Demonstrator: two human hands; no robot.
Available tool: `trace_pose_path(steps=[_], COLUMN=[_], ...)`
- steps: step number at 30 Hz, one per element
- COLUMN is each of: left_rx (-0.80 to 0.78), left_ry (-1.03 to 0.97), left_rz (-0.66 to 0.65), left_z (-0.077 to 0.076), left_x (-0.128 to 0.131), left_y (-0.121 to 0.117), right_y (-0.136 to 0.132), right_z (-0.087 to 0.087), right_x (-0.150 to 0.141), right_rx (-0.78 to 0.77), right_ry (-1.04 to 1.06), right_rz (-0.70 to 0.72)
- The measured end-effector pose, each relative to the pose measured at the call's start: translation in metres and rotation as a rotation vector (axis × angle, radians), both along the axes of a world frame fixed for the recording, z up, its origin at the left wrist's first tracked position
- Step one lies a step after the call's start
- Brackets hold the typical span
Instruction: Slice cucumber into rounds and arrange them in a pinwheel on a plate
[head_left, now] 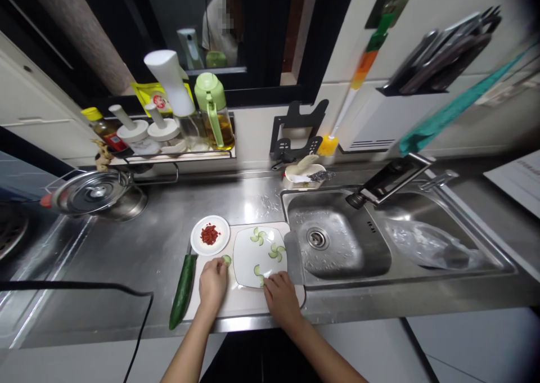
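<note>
Left grip [213,284] pinches cucumber slice [226,260], green cucumber [183,293] left of it; white plate [245,259] under right grip [282,298] fingertips, can't tell if grasping.

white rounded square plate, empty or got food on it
Not empty: pale, green-edged crescent slices lie on the plate, two groups forming pinwheels.

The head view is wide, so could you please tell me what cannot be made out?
Head view: one cucumber slice, partly hidden by the right hand.
Head view: the white printed sheet, cut off by the right edge, its text blurred.
Head view: the stove burner, cut off by the left edge.
</note>
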State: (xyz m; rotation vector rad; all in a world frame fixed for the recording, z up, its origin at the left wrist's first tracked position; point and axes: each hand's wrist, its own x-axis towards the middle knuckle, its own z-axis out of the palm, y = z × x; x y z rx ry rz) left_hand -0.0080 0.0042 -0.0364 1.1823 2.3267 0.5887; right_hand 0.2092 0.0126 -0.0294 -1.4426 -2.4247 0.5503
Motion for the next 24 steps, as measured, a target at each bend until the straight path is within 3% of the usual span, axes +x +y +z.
trace_pose_path(steps=[18,24], left_rx=[-0.083,-0.030], left_ry=[0.021,-0.117], left_rz=[0.071,0.091], left_z=[-0.004,-0.002], left_x=[-0.001,-0.003], left_y=[0.011,0.009], right_y=[-0.002,0.002], right_z=[0.001,0.005], right_x=[0.002,0.002], right_rx=[-0.016,-0.073], right_ry=[0.002,0.053], right_rz=[-0.010,-0.032])
